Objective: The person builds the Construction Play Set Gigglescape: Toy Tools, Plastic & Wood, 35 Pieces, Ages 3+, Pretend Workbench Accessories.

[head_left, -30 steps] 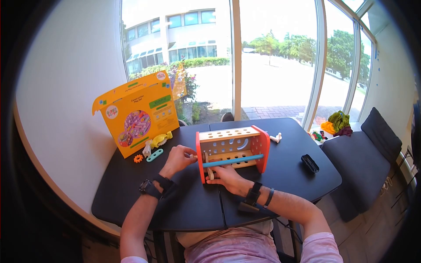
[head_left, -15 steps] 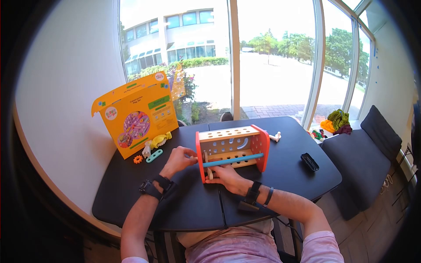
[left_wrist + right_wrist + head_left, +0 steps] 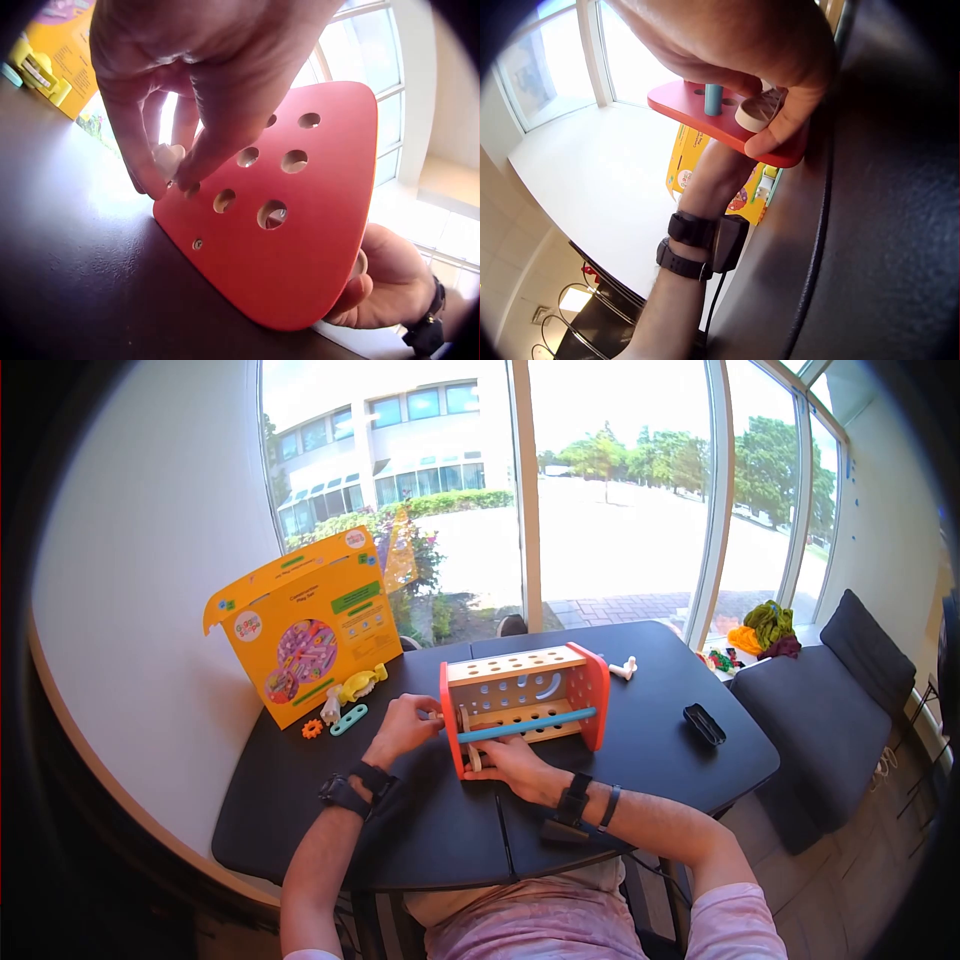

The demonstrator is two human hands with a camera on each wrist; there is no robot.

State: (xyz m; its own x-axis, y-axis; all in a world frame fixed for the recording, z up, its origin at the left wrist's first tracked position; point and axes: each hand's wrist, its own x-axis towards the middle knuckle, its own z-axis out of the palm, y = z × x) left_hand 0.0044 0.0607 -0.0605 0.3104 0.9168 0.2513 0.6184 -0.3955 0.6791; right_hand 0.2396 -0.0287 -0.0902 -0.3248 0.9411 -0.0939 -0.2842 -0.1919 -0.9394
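A toy workbench stands on the black table, with red side panels (image 3: pixel 300 247), a holed wooden top (image 3: pixel 480 670) and a blue bar (image 3: pixel 540 724) across its front. Outside the left panel, my left hand (image 3: pixel 405 726) pinches a small whitish peg-like piece (image 3: pixel 169 159) between thumb and fingers, right at a hole low in the panel. My right hand (image 3: pixel 522 768) reaches under the blue bar and grips a cream disc-shaped piece (image 3: pixel 751 117) with a ribbed face against that panel's inner side. Its thumb lies along the red edge. The peg's far end is hidden.
An upright yellow box (image 3: pixel 285 610) stands at the left rear. Before it lie a yellow toy piece (image 3: pixel 362 684), a teal holed strip (image 3: pixel 349 720) and an orange gear (image 3: pixel 312 729). A white piece (image 3: pixel 624 668) and a black case (image 3: pixel 705 725) lie to the right.
The head view has shifted slightly, so the scene sits a little further left. Both hands stay at the left red panel with their holds unchanged.
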